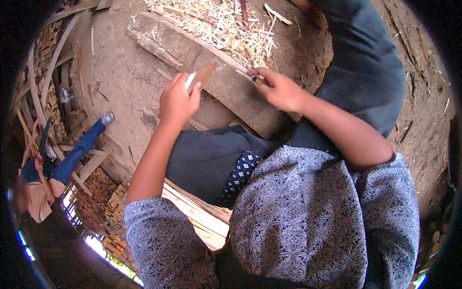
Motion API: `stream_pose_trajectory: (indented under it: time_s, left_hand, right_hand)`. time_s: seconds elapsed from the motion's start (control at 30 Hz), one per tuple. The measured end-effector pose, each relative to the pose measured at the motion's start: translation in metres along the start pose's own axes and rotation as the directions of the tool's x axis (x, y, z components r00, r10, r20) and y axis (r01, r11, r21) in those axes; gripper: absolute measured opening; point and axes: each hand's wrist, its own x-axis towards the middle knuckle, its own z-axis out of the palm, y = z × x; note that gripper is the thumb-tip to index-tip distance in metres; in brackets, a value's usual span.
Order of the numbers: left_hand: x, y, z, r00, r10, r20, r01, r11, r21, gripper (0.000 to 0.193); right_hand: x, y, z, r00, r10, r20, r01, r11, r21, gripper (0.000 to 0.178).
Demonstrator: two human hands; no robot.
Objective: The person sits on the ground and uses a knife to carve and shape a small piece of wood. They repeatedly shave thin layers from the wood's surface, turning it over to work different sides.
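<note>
My left hand (177,102) grips a small flat piece of brown wood (203,75) with a pale whitish edge, held up above my knee. My right hand (279,89) is closed around the handle of a knife (249,77), whose blade points left toward the wood piece; the blade is mostly hidden against the plank behind. Both hands hover over a thick wooden plank (226,86) lying on the dirt. A heap of pale wood shavings (226,26) lies on and beyond the plank's far end.
Dirt ground (120,72) with scattered wood scraps surrounds the plank. Stacked cut wood (103,202) and long slats (38,82) stand at the left. Another person in jeans (72,156) sits at far left. Pale boards (197,212) lie under my leg.
</note>
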Motion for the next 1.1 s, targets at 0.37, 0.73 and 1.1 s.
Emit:
stream_pose_trajectory:
  time_s: [0.37,0.73,1.1]
  left_hand:
    - [-0.013,0.015,0.005,0.998,-0.010,0.068,0.007,0.999,0.048,0.020]
    - [-0.033,0.030,0.031,0.997,0.023,-0.072,-0.008,0.981,0.193,0.024]
    - [-0.033,0.025,0.039,0.974,0.093,-0.209,-0.043,0.973,0.229,0.013]
  right_hand:
    - [-0.023,-0.027,0.019,0.994,-0.101,-0.047,0.108,0.979,0.172,0.027]
    - [-0.017,-0.010,0.015,0.998,-0.063,-0.025,0.065,0.994,0.086,0.018]
    - [-0.011,-0.025,0.026,0.999,0.016,-0.029,-0.016,1.000,0.016,0.014]
